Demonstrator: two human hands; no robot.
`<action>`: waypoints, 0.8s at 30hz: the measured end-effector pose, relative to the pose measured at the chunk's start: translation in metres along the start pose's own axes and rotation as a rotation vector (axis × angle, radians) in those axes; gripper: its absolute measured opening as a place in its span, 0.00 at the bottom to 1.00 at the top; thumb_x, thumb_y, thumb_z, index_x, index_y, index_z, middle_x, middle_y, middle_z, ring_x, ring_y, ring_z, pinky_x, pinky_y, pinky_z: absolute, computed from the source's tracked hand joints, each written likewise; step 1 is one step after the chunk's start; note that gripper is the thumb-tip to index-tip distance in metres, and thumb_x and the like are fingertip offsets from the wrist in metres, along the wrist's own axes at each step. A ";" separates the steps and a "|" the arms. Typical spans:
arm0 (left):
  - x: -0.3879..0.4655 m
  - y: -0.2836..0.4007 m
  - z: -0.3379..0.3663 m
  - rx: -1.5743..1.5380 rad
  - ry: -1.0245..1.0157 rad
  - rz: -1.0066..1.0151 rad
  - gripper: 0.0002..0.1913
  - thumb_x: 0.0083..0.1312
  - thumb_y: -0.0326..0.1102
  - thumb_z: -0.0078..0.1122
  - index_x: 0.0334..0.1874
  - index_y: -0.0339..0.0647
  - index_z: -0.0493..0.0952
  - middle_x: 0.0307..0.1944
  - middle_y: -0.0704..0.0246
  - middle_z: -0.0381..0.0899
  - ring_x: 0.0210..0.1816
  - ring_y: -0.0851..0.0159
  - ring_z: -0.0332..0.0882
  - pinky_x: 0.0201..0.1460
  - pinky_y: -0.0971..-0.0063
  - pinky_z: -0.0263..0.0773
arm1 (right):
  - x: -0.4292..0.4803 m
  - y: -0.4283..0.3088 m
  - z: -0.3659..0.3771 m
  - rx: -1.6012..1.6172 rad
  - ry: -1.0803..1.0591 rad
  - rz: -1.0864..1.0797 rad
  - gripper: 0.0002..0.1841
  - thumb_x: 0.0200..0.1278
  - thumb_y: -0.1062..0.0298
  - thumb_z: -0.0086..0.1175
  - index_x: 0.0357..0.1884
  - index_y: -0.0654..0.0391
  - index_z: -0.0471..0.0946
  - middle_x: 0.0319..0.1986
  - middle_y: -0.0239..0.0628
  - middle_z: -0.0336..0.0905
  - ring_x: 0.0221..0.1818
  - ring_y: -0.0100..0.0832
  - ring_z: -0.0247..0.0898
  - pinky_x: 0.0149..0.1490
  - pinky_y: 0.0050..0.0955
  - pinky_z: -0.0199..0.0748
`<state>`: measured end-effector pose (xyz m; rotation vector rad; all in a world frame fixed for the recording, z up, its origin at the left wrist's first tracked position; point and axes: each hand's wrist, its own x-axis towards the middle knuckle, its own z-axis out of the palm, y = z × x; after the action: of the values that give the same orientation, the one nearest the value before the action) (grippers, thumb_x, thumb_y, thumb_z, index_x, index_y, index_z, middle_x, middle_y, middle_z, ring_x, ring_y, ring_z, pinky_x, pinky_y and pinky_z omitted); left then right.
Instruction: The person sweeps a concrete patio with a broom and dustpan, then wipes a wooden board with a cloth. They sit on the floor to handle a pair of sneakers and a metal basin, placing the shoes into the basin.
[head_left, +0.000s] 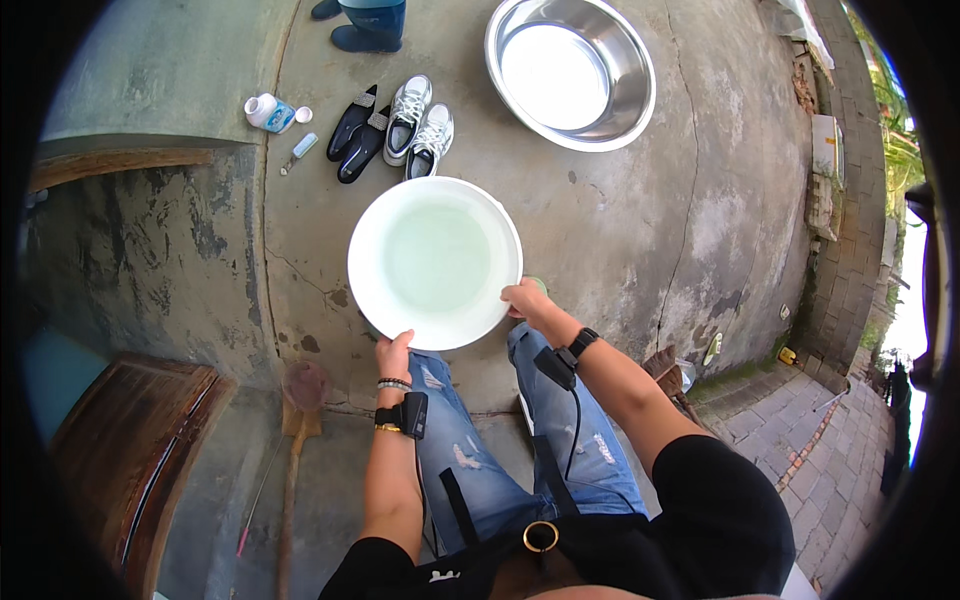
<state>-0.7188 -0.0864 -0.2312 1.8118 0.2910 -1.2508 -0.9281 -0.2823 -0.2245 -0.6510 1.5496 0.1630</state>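
A round white plastic basin (435, 259) is held level before my knees, and what looks like water lies in it. My left hand (394, 358) grips its near rim, thumb on top and fingers hidden beneath. At its right side my right hand (527, 298) holds the rim, and a bit of something green shows beside those fingers. Just beyond the basin stand white sneakers (420, 124) and black pointed flats (360, 135) with glittery trim. A large stainless steel basin (570, 73) rests farther off to the right.
On the concrete floor at the upper left are an uncapped white bottle (270, 112), its cap (304, 115) and a small brush (300, 150). Blue rubber boots (371, 28) stand at the top. A wooden-handled tool (291, 480) lies left of my legs. Brick paving (810, 442) borders the right.
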 end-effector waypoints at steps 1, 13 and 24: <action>0.000 -0.007 0.031 0.023 -0.039 0.040 0.17 0.55 0.33 0.64 0.43 0.28 0.78 0.37 0.66 0.81 0.33 0.69 0.76 0.32 0.74 0.68 | -0.005 0.011 -0.029 0.072 0.067 0.026 0.18 0.52 0.71 0.51 0.44 0.71 0.74 0.30 0.40 0.76 0.27 0.32 0.71 0.31 0.29 0.70; -0.041 -0.121 0.362 0.868 -0.339 0.018 0.25 0.50 0.47 0.60 0.46 0.35 0.74 0.37 0.50 0.82 0.40 0.46 0.80 0.44 0.57 0.75 | 0.026 0.179 -0.366 0.570 0.295 0.145 0.15 0.60 0.69 0.50 0.49 0.59 0.70 0.39 0.36 0.75 0.37 0.34 0.74 0.35 0.32 0.72; -0.064 -0.162 0.345 0.915 -0.614 -0.005 0.47 0.50 0.54 0.69 0.68 0.36 0.58 0.61 0.48 0.67 0.63 0.48 0.66 0.64 0.60 0.65 | 0.040 0.247 -0.394 0.662 0.418 0.493 0.31 0.62 0.46 0.51 0.64 0.50 0.61 0.64 0.42 0.56 0.60 0.48 0.58 0.54 0.56 0.61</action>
<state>-1.0673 -0.2395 -0.2966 1.9828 -0.7331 -2.0623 -1.3902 -0.2805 -0.2900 0.2452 2.0032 -0.1305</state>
